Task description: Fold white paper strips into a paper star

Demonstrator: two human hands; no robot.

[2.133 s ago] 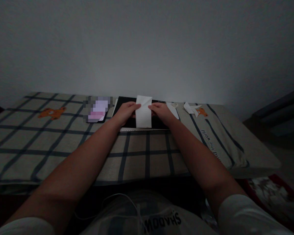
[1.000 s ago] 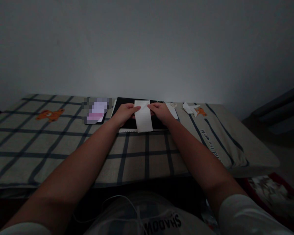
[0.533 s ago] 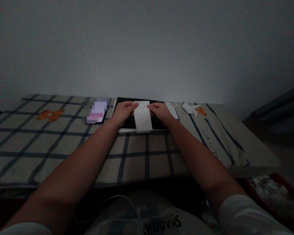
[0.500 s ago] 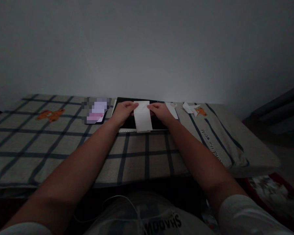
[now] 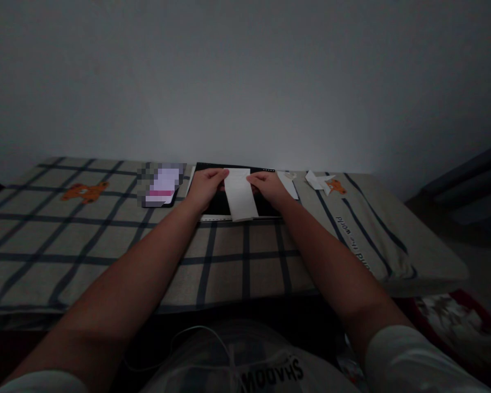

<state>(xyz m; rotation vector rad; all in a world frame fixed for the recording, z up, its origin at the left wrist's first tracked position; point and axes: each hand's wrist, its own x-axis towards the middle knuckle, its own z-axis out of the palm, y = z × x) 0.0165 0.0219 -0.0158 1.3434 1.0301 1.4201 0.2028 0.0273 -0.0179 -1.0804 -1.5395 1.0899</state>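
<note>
Fingers (image 5: 224,174) of my left hand (image 5: 207,187) pinch the left edge of a folded white paper strip (image 5: 239,194) near its far end; fingertips (image 5: 251,177) of my right hand (image 5: 268,186) grip the right edge at the same height. Both hands are closed on the strip, thumbs and forefingers bearing on its upper corners. I cannot tell how the remaining fingers are set, as the light is low.

Between the two sets of fingers the strip runs from the far end toward me, its near end reaching just past the near edge of a black notebook (image 5: 220,202) that lies under both hands. A white border shows along the notebook's near edge.

Left of my left hand, just beside the notebook, lies a dark device (image 5: 161,186) with a lit, blurred-out screen. Right of my right hand, a flat white paper piece (image 5: 288,184) touches the notebook's right end, and farther right lie small folded paper shapes (image 5: 317,180).

All of this rests on a checked cloth (image 5: 245,256) with dark lines. Orange bear prints sit far left (image 5: 85,191) and far right (image 5: 336,187) of the hands. Writing on the cloth right of my right forearm reads upside down; only "world" is legible. Nearest me, my shirt (image 5: 272,371) shows mirrored lettering that reads "SHADOW".
</note>
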